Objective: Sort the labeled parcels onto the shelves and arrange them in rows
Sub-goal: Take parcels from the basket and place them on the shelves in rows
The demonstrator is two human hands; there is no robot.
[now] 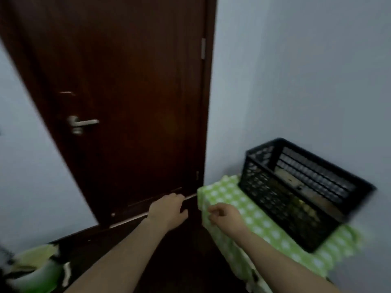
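The black crate with parcels stands to the right of both hands, long side facing them. The right hand is nearer. It and the left hand are loosely curled, empty.

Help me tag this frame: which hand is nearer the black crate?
The right hand, over the green dotted cloth that the crate stands on; the left hand is further off, in front of the door.
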